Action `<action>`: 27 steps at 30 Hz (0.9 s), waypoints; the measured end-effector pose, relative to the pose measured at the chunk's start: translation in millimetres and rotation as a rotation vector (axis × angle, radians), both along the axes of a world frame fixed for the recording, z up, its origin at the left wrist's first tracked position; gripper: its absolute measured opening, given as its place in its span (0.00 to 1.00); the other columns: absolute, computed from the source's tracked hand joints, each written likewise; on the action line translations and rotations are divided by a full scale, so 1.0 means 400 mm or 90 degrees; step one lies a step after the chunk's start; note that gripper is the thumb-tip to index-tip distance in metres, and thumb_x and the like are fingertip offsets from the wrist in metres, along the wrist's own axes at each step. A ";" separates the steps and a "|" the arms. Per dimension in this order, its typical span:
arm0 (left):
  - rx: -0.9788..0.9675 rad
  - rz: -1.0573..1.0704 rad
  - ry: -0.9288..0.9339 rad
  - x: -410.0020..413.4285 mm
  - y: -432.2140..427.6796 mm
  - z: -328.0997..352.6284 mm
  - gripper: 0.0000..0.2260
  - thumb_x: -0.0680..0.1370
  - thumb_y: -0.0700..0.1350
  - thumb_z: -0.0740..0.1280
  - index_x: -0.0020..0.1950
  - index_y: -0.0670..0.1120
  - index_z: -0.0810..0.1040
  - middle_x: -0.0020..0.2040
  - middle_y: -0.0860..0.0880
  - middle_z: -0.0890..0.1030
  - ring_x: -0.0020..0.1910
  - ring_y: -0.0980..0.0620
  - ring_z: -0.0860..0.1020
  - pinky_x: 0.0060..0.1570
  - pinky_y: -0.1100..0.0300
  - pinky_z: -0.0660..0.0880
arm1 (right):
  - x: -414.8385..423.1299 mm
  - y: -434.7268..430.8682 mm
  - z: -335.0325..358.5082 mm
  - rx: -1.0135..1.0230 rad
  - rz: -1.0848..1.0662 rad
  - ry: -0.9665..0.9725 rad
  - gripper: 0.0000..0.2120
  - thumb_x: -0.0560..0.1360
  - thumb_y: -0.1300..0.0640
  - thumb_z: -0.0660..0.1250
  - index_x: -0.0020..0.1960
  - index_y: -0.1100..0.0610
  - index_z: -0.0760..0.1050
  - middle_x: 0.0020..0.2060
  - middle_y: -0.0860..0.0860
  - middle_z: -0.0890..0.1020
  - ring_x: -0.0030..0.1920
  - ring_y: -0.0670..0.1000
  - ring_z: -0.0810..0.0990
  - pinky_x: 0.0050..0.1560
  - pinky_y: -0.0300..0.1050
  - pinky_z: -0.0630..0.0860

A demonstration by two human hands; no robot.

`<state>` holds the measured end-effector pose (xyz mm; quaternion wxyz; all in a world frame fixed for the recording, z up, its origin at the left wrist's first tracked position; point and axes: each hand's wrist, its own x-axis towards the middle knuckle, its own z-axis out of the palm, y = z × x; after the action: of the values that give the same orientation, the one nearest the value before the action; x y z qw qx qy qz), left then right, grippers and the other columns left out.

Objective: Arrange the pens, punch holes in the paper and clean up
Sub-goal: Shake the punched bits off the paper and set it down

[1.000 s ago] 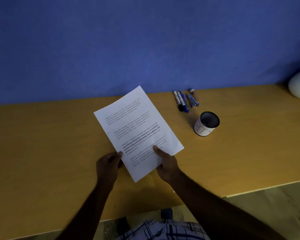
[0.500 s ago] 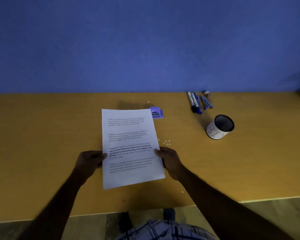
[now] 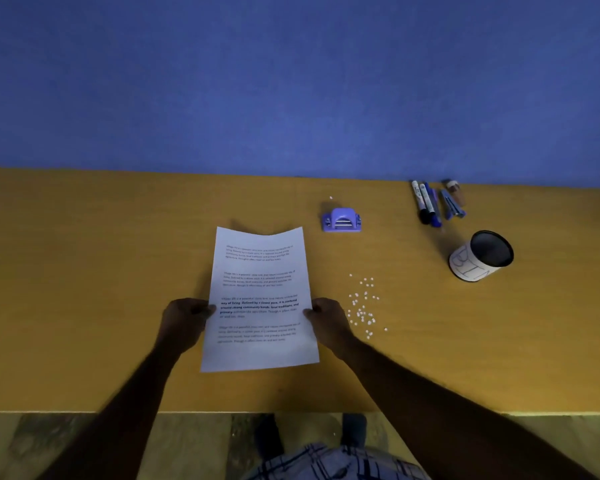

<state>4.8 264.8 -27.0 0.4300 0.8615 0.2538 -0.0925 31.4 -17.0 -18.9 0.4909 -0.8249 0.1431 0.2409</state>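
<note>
A printed white sheet of paper (image 3: 260, 271) is held upright over the yellow desk (image 3: 84, 289), slightly curled at its top. My left hand (image 3: 184, 318) pinches its left edge and my right hand (image 3: 328, 320) pinches its right edge. A small purple hole punch (image 3: 341, 220) sits on the desk beyond the sheet's top right corner. Several white paper dots (image 3: 361, 306) lie scattered just right of my right hand. A bunch of pens and markers (image 3: 430, 204) lies at the back right by the wall.
A black-rimmed cup with a white label (image 3: 478, 263) stands at the right, in front of the pens. A small brown bottle (image 3: 454, 190) lies beside them. The blue wall (image 3: 291, 81) bounds the desk's far edge; floor and shoes show below the near edge.
The sheet has turned from tilted to straight and dropped lower, uncovering the hole punch. Both hands shifted up to its side edges. The view has tilted down and to the left.
</note>
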 end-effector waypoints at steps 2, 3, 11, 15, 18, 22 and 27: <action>0.030 -0.005 0.000 -0.004 -0.002 -0.003 0.06 0.76 0.45 0.71 0.49 0.44 0.86 0.32 0.53 0.81 0.30 0.56 0.78 0.30 0.62 0.70 | -0.006 0.009 -0.006 -0.047 0.019 -0.012 0.08 0.77 0.60 0.65 0.50 0.63 0.81 0.49 0.57 0.85 0.48 0.57 0.83 0.49 0.52 0.79; 0.043 -0.015 0.003 -0.006 -0.003 -0.003 0.07 0.77 0.45 0.71 0.50 0.45 0.86 0.33 0.52 0.81 0.31 0.55 0.78 0.30 0.62 0.69 | -0.010 0.012 -0.009 -0.067 0.027 -0.018 0.08 0.76 0.59 0.66 0.51 0.61 0.81 0.50 0.55 0.85 0.47 0.55 0.83 0.48 0.50 0.79; 0.132 -0.084 -0.006 -0.015 0.007 -0.008 0.07 0.78 0.45 0.69 0.49 0.43 0.85 0.42 0.46 0.85 0.39 0.47 0.81 0.41 0.56 0.76 | -0.021 0.017 -0.022 -0.178 0.072 -0.052 0.09 0.74 0.56 0.70 0.52 0.57 0.77 0.50 0.53 0.84 0.47 0.54 0.82 0.48 0.49 0.80; 0.153 -0.107 -0.012 -0.017 0.013 -0.014 0.07 0.77 0.46 0.70 0.48 0.44 0.85 0.42 0.47 0.85 0.37 0.49 0.80 0.39 0.57 0.74 | -0.022 0.014 -0.024 -0.190 0.079 -0.064 0.09 0.74 0.53 0.70 0.50 0.57 0.76 0.47 0.51 0.84 0.45 0.53 0.82 0.46 0.50 0.81; 0.145 -0.079 -0.027 -0.018 0.018 -0.016 0.07 0.76 0.45 0.71 0.50 0.44 0.85 0.46 0.47 0.86 0.38 0.51 0.79 0.40 0.59 0.72 | -0.023 0.003 -0.020 -0.223 0.087 -0.086 0.11 0.75 0.50 0.69 0.50 0.56 0.77 0.45 0.51 0.83 0.44 0.52 0.81 0.45 0.50 0.81; 0.126 -0.060 -0.039 -0.021 0.025 -0.013 0.06 0.76 0.45 0.71 0.49 0.45 0.85 0.47 0.48 0.86 0.38 0.53 0.79 0.39 0.59 0.74 | -0.024 -0.024 -0.017 -0.240 0.078 -0.112 0.09 0.75 0.51 0.67 0.50 0.57 0.77 0.45 0.52 0.83 0.45 0.55 0.81 0.46 0.52 0.81; 0.158 -0.081 -0.056 -0.017 0.000 0.000 0.11 0.76 0.50 0.70 0.55 0.46 0.81 0.50 0.47 0.85 0.44 0.49 0.80 0.41 0.57 0.75 | -0.029 -0.074 -0.012 -0.228 0.078 -0.148 0.09 0.74 0.54 0.68 0.53 0.56 0.78 0.47 0.51 0.84 0.46 0.53 0.82 0.47 0.51 0.81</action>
<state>-2.0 264.8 -27.0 0.3242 0.9255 0.1894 -0.0496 19.8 -46.6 -23.6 0.3341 -0.9283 0.0755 0.1448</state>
